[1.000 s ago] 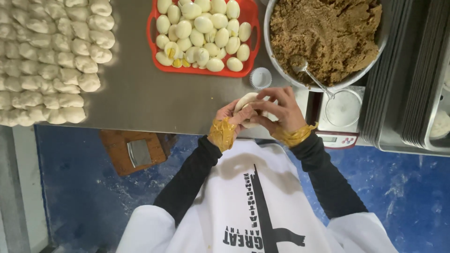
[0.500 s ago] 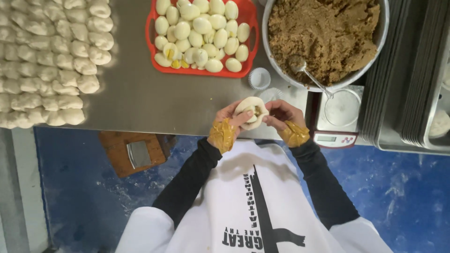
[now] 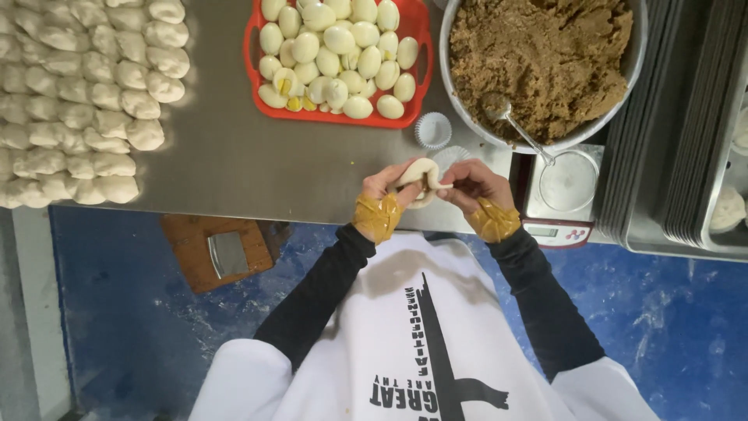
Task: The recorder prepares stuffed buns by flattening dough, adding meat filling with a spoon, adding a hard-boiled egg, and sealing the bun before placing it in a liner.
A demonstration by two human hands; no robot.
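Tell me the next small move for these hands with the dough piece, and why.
Probably pinch the rim shut. Both the left hand and the right hand grip the dough piece at the table's edge, its folded edge standing up between the fingers, seemingly not sealed.

The counter (image 3: 234, 156) is brushed, matt steel, the red tray (image 3: 257, 101) glossy plastic holding smooth peeled eggs (image 3: 343, 39), the filling (image 3: 545, 54) in the shiny metal bowl (image 3: 460, 101) coarse and crumbly, the dough pieces (image 3: 78, 101) soft and matt.
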